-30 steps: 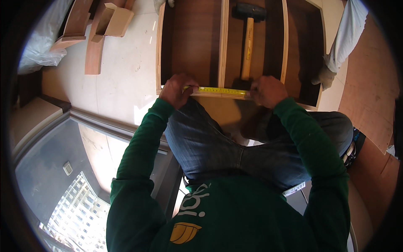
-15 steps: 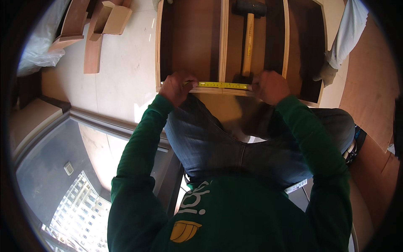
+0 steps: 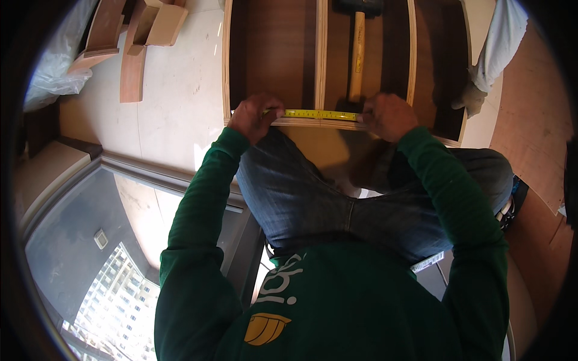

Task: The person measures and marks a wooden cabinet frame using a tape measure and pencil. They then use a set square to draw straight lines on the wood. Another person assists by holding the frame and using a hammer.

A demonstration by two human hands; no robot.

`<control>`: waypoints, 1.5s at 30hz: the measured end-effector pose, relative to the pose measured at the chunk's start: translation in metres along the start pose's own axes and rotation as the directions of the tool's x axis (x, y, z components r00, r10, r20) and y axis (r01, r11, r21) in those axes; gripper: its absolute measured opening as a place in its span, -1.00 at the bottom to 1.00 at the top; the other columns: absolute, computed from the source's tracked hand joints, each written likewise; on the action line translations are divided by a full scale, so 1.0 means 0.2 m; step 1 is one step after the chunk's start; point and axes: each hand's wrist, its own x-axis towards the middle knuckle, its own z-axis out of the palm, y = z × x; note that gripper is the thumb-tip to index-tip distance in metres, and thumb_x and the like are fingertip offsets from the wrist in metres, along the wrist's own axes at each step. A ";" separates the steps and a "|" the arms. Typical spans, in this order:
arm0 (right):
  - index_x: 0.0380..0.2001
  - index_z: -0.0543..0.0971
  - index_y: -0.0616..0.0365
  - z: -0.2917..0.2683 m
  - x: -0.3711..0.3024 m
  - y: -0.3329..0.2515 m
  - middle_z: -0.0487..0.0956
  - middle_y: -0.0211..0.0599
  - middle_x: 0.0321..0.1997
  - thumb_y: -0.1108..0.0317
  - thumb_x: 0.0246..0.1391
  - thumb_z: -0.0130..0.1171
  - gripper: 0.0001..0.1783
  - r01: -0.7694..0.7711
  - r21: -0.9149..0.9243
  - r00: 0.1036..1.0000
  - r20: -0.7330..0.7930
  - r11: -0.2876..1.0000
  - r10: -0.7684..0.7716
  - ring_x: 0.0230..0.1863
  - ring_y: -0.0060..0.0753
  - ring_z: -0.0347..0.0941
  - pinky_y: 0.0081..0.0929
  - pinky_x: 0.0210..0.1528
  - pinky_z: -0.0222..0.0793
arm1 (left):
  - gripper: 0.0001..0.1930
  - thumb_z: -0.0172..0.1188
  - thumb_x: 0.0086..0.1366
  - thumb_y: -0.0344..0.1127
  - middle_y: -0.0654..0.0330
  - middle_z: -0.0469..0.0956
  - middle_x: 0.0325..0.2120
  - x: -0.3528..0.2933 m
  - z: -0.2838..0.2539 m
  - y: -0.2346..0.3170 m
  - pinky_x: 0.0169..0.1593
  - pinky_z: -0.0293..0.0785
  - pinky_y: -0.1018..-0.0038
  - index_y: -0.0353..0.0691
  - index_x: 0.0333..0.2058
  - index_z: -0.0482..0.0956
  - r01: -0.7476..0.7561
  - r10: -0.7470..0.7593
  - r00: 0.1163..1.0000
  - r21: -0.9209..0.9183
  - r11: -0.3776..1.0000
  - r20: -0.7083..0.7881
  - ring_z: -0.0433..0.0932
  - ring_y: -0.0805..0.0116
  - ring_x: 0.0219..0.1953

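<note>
On pale flooring [image 3: 174, 90], wooden frame [image 3: 321, 66], yellow tape measure [image 3: 316, 114], grey-framed glass [image 3: 69, 240]

Wooden frame [image 3: 321, 66] and mallet [image 3: 358, 51] partly beyond the top edge

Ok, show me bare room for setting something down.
Bare: pale floor between the cardboard box and wooden frame; most of its visible left compartment. Crowded: the middle compartment, holding the mallet; the near edge, with tape measure, left hand, right hand.
</note>
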 end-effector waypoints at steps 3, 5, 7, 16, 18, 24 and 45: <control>-0.26 0.76 0.07 -0.02 -0.01 -0.02 0.72 -0.05 -0.22 0.03 0.19 0.29 -0.66 -0.039 -0.001 0.998 0.039 0.999 0.039 -0.11 0.03 0.67 -0.05 0.02 0.57 | -0.88 0.33 0.30 -0.41 0.06 0.66 -0.24 0.00 0.00 -0.01 0.00 0.57 0.24 -0.26 -0.20 0.67 0.029 -0.029 0.999 0.022 0.999 0.033 0.66 0.05 -0.11; -0.22 0.76 0.06 -0.01 0.01 0.00 0.72 -0.04 -0.21 -0.02 0.18 0.30 -0.62 -0.037 0.039 0.997 0.075 0.999 0.034 -0.10 0.02 0.67 -0.09 0.03 0.57 | -0.87 0.33 0.30 -0.41 0.05 0.66 -0.24 0.01 -0.01 -0.01 0.01 0.57 0.23 -0.26 -0.20 0.67 0.009 -0.009 0.999 -0.001 1.000 0.034 0.65 0.03 -0.09; -0.17 0.76 0.07 -0.04 0.02 0.00 0.72 -0.03 -0.19 -0.08 0.19 0.30 -0.56 -0.022 0.068 0.989 0.145 0.997 0.012 -0.09 0.01 0.67 -0.12 0.05 0.56 | -0.88 0.32 0.29 -0.42 0.05 0.65 -0.26 -0.01 0.01 -0.02 -0.02 0.57 0.21 -0.25 -0.20 0.67 0.005 -0.005 1.000 0.030 1.000 0.010 0.65 0.01 -0.12; -0.01 0.65 0.23 -0.17 0.25 -0.03 0.68 -0.10 -0.07 -0.22 0.34 0.13 -0.36 -0.217 0.473 0.921 0.389 0.854 0.019 -0.16 -0.26 0.68 -0.30 -0.09 0.60 | -0.84 0.22 0.31 -0.37 0.17 0.62 -0.25 0.00 0.12 0.06 -0.01 0.41 0.08 -0.05 -0.15 0.66 -0.122 0.128 0.992 0.219 0.968 -0.012 0.56 0.03 -0.10; 0.02 0.64 0.26 -0.10 0.31 -0.01 0.69 -0.14 -0.06 -0.20 0.32 0.16 -0.35 -0.340 0.530 0.883 0.464 0.777 0.070 -0.09 -0.30 0.66 -0.37 -0.06 0.58 | -0.83 0.21 0.31 -0.36 0.18 0.62 -0.25 0.02 0.17 0.09 0.00 0.39 0.09 -0.03 -0.13 0.66 -0.112 0.115 0.993 0.176 0.978 -0.009 0.55 0.04 -0.07; -0.36 0.55 0.13 0.02 0.59 0.16 0.47 -0.42 -0.52 0.12 0.36 0.07 -0.68 0.096 0.994 0.851 -0.052 -0.056 0.522 -0.52 -0.37 0.47 -0.33 -0.34 0.55 | -0.85 0.24 0.30 -0.40 0.18 0.59 -0.31 0.06 0.15 0.11 0.02 0.35 0.11 -0.10 -0.16 0.67 -0.104 0.103 0.995 0.092 0.990 0.007 0.54 0.06 -0.08; -0.69 0.23 -0.13 0.26 0.63 -0.21 0.09 -0.54 -0.73 0.14 0.19 -0.08 -0.63 0.470 0.508 0.756 0.191 -0.722 0.626 -0.72 -0.52 -0.05 -0.44 -0.62 -0.06 | -0.54 0.29 -0.04 -0.61 0.43 0.62 0.14 -0.08 0.21 0.07 0.46 0.15 -0.07 0.05 -0.15 0.69 -0.383 0.387 0.920 0.331 0.862 0.058 0.45 0.33 0.34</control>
